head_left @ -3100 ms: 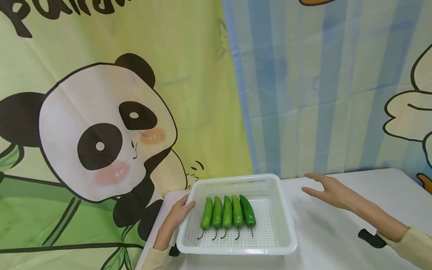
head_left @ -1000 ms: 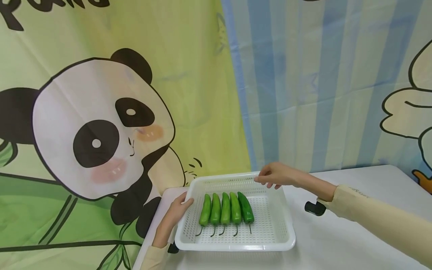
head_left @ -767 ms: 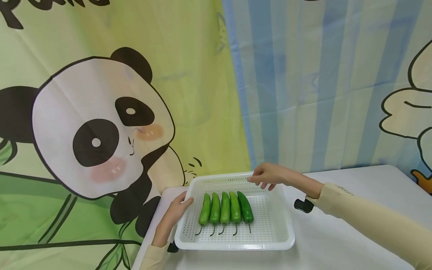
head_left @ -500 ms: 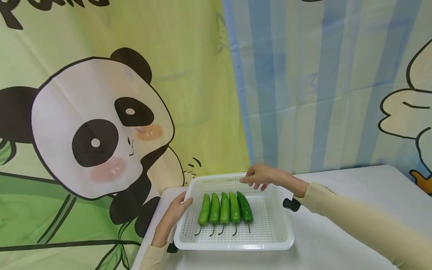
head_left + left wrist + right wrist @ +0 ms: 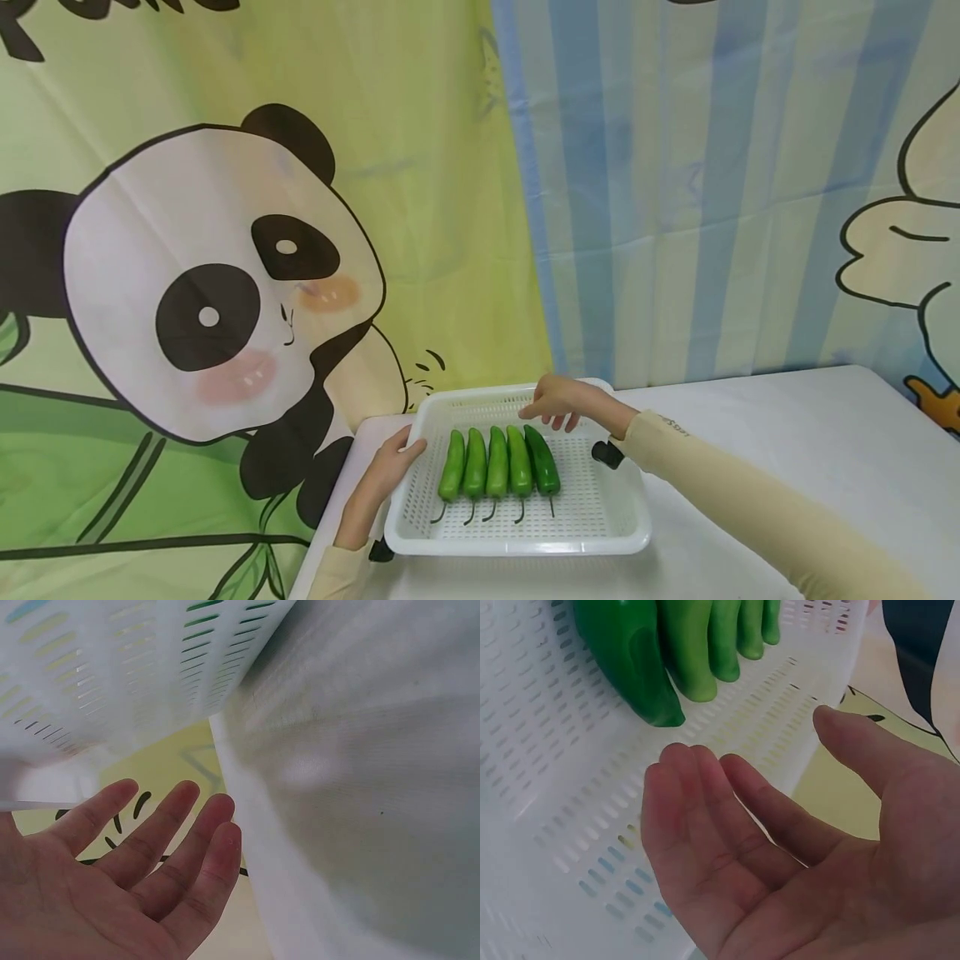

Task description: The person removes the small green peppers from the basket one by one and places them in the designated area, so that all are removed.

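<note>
Several green chili peppers (image 5: 497, 463) lie side by side in a white plastic basket (image 5: 517, 547), stems toward me. The rightmost dark green pepper (image 5: 542, 460) is the darkest. My left hand (image 5: 392, 464) rests at the basket's left rim. In the left wrist view, the left hand's fingers (image 5: 184, 862) extend loosely outside the basket wall, and the thumb is hidden. My right hand (image 5: 564, 400) hovers over the back part of the basket, near the pepper tips. Its fingers (image 5: 697, 817) are relaxed, with nothing between them and the thumb in the right wrist view.
The basket stands on a white-covered table (image 5: 750, 450), whose left edge is close to my left hand. Behind hangs a curtain (image 5: 465, 250) with a panda print and blue stripes. Black wrist cameras (image 5: 607, 454) sit under both wrists.
My right hand has come from beyond the basket's right side leftward over its back part, lowering slightly at the end. The left hand stays at the rim, and the peppers have not moved.
</note>
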The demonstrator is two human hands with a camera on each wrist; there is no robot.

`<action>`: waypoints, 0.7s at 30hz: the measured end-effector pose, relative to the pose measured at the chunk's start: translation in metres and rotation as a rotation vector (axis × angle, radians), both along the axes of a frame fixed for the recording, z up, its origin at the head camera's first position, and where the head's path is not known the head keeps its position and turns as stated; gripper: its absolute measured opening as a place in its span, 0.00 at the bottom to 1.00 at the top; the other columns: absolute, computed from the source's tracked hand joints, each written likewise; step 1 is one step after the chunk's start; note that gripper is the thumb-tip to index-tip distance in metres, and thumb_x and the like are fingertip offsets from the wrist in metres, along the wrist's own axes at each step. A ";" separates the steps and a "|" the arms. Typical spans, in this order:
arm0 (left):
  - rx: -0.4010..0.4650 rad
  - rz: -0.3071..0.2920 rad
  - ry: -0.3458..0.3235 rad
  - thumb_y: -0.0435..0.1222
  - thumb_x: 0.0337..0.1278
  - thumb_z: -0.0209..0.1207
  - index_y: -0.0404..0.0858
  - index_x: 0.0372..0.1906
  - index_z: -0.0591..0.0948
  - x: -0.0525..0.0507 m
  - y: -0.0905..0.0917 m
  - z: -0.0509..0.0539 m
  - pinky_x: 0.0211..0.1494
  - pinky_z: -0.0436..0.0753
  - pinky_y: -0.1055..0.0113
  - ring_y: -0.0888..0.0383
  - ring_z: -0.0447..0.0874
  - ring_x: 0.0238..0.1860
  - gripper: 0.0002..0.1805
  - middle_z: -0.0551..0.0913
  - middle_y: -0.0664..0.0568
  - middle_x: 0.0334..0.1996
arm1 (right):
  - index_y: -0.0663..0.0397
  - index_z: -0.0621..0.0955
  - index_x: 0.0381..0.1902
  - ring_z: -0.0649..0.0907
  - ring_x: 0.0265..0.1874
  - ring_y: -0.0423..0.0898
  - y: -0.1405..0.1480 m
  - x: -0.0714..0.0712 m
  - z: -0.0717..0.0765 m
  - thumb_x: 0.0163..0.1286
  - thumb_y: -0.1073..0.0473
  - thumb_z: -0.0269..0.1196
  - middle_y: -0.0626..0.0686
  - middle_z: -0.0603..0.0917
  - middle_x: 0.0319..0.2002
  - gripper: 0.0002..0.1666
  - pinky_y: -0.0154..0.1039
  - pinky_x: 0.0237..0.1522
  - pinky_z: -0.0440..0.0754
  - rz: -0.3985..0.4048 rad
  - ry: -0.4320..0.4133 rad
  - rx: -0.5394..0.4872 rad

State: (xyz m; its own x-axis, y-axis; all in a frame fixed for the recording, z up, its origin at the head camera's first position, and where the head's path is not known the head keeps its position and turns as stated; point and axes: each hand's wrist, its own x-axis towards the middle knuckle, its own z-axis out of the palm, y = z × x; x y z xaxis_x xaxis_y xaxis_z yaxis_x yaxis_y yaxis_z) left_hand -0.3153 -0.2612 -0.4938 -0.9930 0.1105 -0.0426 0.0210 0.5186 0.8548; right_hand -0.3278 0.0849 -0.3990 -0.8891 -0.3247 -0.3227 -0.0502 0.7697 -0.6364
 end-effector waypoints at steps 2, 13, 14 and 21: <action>-0.001 -0.009 0.002 0.47 0.73 0.55 0.43 0.72 0.70 0.000 -0.001 0.000 0.31 0.90 0.58 0.51 0.90 0.33 0.28 0.85 0.37 0.51 | 0.54 0.86 0.40 0.88 0.39 0.56 -0.004 -0.002 -0.003 0.70 0.42 0.64 0.55 0.86 0.37 0.20 0.48 0.37 0.90 -0.011 -0.011 0.037; 0.003 0.001 -0.017 0.47 0.73 0.54 0.46 0.73 0.69 -0.001 -0.001 0.000 0.30 0.91 0.57 0.51 0.91 0.33 0.27 0.85 0.38 0.52 | 0.58 0.82 0.41 0.88 0.39 0.59 -0.016 -0.010 -0.030 0.69 0.46 0.66 0.63 0.86 0.42 0.20 0.51 0.41 0.90 -0.081 -0.030 0.181; 0.005 0.000 -0.017 0.47 0.73 0.54 0.46 0.73 0.69 -0.002 -0.001 0.000 0.30 0.91 0.57 0.51 0.91 0.33 0.27 0.85 0.37 0.52 | 0.59 0.82 0.41 0.88 0.39 0.59 -0.017 -0.010 -0.032 0.69 0.46 0.66 0.63 0.86 0.42 0.19 0.51 0.42 0.90 -0.087 -0.034 0.183; 0.010 0.000 -0.002 0.46 0.73 0.55 0.44 0.72 0.70 -0.001 0.000 0.000 0.30 0.90 0.57 0.50 0.91 0.33 0.27 0.85 0.37 0.51 | 0.57 0.81 0.43 0.87 0.40 0.59 -0.024 -0.006 -0.042 0.69 0.47 0.66 0.62 0.86 0.40 0.18 0.52 0.42 0.89 -0.090 -0.043 0.222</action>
State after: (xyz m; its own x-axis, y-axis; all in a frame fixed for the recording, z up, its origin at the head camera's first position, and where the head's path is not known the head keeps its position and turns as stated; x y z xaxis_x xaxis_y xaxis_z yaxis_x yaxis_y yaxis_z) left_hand -0.3166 -0.2609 -0.4943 -0.9929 0.1111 -0.0430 0.0198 0.5103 0.8597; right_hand -0.3338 0.0611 -0.4410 -0.8953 -0.1618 -0.4150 0.0482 0.8910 -0.4514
